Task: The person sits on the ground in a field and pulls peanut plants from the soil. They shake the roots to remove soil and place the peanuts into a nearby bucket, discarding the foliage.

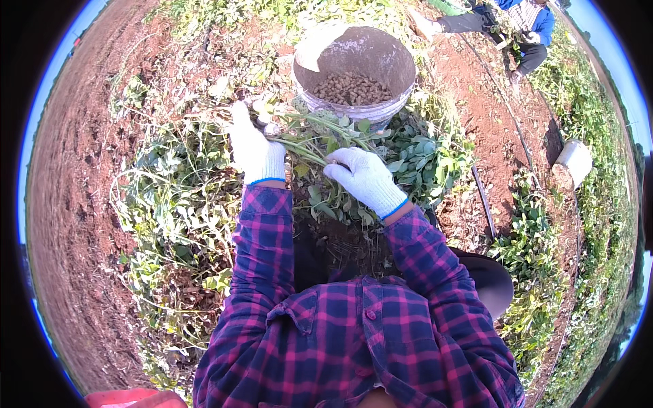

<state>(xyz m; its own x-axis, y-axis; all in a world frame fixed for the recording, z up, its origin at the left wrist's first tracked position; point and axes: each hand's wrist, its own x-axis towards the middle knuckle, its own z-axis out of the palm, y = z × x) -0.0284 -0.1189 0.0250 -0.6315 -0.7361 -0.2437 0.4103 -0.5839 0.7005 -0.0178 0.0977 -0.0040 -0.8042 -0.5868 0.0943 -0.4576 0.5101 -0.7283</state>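
Note:
My left hand, in a white knit glove, is closed around the root end of uprooted peanut plants. Their green stems run across to my right hand, gloved alike, whose curled fingers grip them. Leafy tops spread out beyond the right hand. Just past both hands stands a large, dirt-stained white bucket, upright and open at the top. Loose unshelled peanuts cover its bottom. My left fingertips are partly lost in glare and roots, so any pods there are hard to make out.
Peanut vines lie heaped at my left, with tilled reddish soil farther out. A thin black hose runs along the right. There, a smaller white bucket lies tipped. Another person sits at upper right holding plants.

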